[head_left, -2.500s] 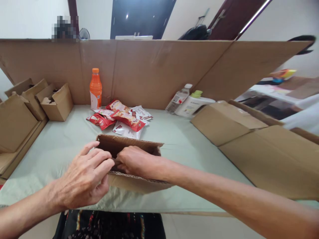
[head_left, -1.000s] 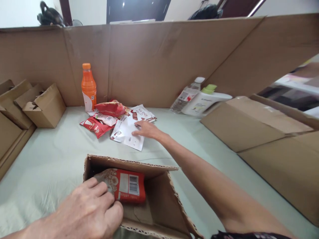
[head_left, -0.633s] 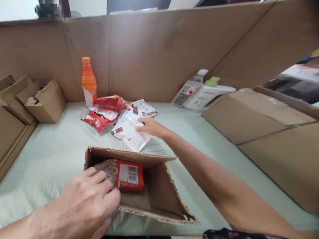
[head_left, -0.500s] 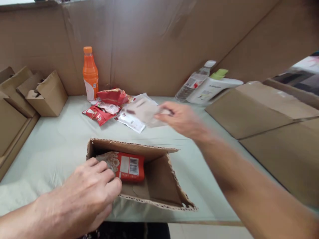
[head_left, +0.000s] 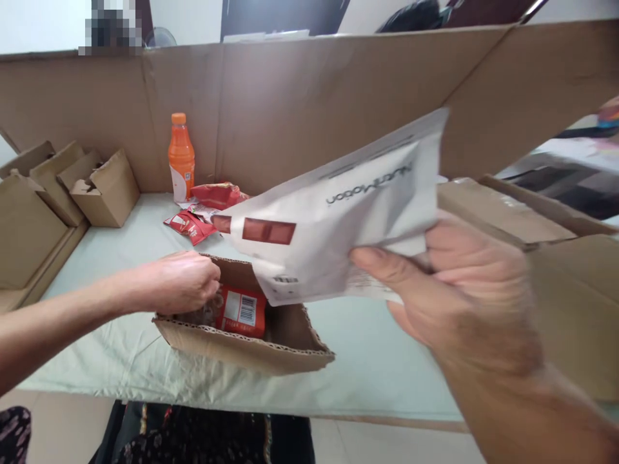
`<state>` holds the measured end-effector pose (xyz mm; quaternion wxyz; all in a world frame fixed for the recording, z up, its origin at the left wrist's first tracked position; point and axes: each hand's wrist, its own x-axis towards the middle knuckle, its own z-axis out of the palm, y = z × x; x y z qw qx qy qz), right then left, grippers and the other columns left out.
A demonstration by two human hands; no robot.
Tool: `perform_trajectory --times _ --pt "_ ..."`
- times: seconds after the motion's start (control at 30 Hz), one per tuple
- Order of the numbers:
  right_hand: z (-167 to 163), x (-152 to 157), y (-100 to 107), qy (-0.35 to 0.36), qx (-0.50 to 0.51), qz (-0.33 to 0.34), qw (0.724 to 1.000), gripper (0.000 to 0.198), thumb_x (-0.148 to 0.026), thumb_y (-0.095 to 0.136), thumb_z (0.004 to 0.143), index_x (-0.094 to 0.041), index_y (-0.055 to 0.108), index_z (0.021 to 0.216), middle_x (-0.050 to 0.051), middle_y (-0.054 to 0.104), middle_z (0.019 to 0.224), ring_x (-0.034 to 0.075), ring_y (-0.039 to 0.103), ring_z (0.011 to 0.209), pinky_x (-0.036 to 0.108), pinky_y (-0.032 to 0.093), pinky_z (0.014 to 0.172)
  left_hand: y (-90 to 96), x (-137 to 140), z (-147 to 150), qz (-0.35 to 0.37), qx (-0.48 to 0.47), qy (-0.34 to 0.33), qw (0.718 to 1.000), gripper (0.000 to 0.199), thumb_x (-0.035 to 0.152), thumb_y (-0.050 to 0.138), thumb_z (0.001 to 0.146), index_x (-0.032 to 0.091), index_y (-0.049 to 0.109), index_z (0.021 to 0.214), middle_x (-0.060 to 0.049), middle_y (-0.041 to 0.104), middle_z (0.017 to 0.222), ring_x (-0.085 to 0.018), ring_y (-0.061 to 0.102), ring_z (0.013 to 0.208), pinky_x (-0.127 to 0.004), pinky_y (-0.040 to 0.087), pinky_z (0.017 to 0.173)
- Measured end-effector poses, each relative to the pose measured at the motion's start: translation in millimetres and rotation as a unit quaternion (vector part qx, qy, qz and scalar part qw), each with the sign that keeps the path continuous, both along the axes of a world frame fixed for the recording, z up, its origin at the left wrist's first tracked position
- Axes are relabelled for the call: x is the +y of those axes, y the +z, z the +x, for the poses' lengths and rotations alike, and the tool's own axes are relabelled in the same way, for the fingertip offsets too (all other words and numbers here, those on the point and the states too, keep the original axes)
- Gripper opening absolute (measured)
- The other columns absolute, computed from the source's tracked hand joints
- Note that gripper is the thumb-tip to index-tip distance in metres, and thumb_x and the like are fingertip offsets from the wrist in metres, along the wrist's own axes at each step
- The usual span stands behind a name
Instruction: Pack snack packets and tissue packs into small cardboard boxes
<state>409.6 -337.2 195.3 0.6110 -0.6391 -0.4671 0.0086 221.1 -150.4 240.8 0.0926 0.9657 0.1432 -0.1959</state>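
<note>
My right hand (head_left: 445, 283) holds up a white foil pouch (head_left: 314, 219), thumb in front and fingers behind. It is raised close to the camera, tilted, with "NutriMotion" lettering upside down and dark red squares printed on it. My left hand (head_left: 186, 280) is closed over the left end of an open cardboard box (head_left: 242, 351); the wall under its fingers is hidden. Inside the box lies a red packet (head_left: 243, 312) with a barcode, its left part next to my left fingers. The pouch overlaps the box's far right rim in view.
An orange drink bottle (head_left: 182, 158) stands by the back cardboard wall, with red snack packets (head_left: 191, 225) before it. Small cardboard boxes (head_left: 106, 190) line the left side. Larger cardboard boxes (head_left: 575, 309) stand at the right. The pouch hides the back right of the table.
My right hand has brought the white pouch from the packet pile up and toward the camera. My left hand stays at the box's left end. The view has tilted up.
</note>
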Motion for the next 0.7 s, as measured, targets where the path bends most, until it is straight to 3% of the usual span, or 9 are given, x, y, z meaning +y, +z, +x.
perform_trajectory --times 0.17,0.33,0.53,0.7 --pt "-12.8 -5.8 -7.2 -0.038 -0.058 -0.033 0.997 0.007 -0.033 0.074 0.084 -0.027 0.070 0.082 -0.006 0.062 0.059 0.011 0.048 0.047 0.024 0.042 0.044 -13.3 -4.2 25.3 0.073 0.043 0.022 0.996 0.016 0.017 0.059 0.086 0.013 0.073 0.091 -0.015 0.075 0.102 -0.028 0.069 0.094 -0.036 0.052 0.079" --pt "-15.5 -12.6 -19.7 -0.051 -0.090 -0.036 0.994 0.006 -0.032 0.069 0.089 -0.028 0.067 0.086 -0.006 0.060 0.059 0.013 0.051 0.047 0.025 0.045 0.044 -18.0 -11.7 26.4 0.082 0.062 0.013 0.995 0.012 0.018 0.066 0.082 0.012 0.075 0.087 -0.017 0.076 0.096 -0.031 0.070 0.092 -0.038 0.052 0.079" --pt "-14.0 -17.4 -25.8 -0.088 -0.119 -0.030 0.988 0.008 -0.035 0.068 0.092 -0.028 0.066 0.089 -0.005 0.057 0.059 0.014 0.049 0.049 0.028 0.047 0.048 -22.5 -15.2 12.3 0.054 0.058 -0.023 0.997 0.013 0.013 0.064 0.081 0.016 0.075 0.073 -0.008 0.076 0.081 -0.023 0.066 0.073 -0.031 0.045 0.065" --pt "-17.2 -19.5 -20.2 -0.093 -0.154 -0.021 0.983 0.008 -0.034 0.067 0.093 -0.029 0.064 0.089 -0.005 0.057 0.059 0.014 0.047 0.047 0.028 0.044 0.047 -22.1 -27.0 3.1 0.045 0.006 -0.061 0.997 0.024 0.000 0.054 0.080 0.014 0.074 0.075 -0.004 0.075 0.085 -0.017 0.064 0.078 -0.027 0.038 0.067"
